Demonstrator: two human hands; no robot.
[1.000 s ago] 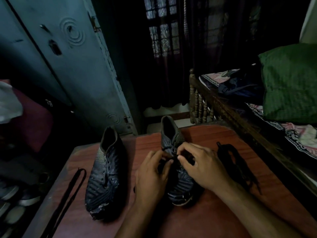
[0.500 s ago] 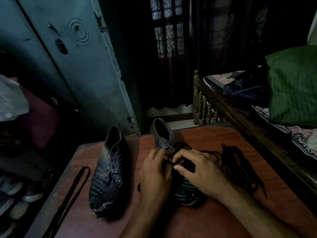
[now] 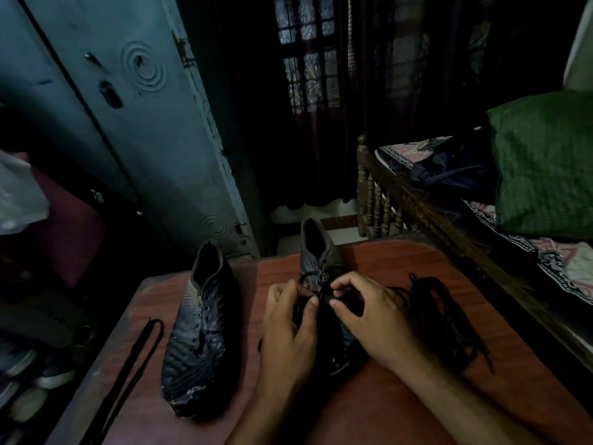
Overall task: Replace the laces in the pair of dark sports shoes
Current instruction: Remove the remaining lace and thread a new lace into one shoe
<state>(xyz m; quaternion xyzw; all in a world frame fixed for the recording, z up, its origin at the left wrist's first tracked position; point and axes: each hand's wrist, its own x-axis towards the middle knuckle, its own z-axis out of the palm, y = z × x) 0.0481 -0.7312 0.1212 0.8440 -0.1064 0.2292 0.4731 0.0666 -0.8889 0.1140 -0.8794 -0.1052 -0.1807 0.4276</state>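
Note:
Two dark sports shoes stand on a reddish table (image 3: 394,261), toes toward me. The left shoe (image 3: 200,332) has bare eyelets and no lace. My left hand (image 3: 288,332) and my right hand (image 3: 375,319) are over the right shoe (image 3: 316,252), hiding most of it. Both hands pinch a black lace at the shoe's eyelets, fingertips close together. A bundle of black laces (image 3: 446,319) lies on the table just right of my right hand. Another black lace (image 3: 134,358) lies stretched out along the table's left side.
A wooden bed rail (image 3: 414,200) runs along the table's right edge, with a green pillow (image 3: 545,162) and a dark bag (image 3: 449,168) on the bed. A blue-grey metal cupboard (image 3: 144,130) stands behind the table at left. Shoes (image 3: 35,377) sit low at far left.
The view has shifted slightly. Both hands stayed on the right shoe, and their fingers have kept working the lace at the eyelets, moving a little toward the shoe's opening.

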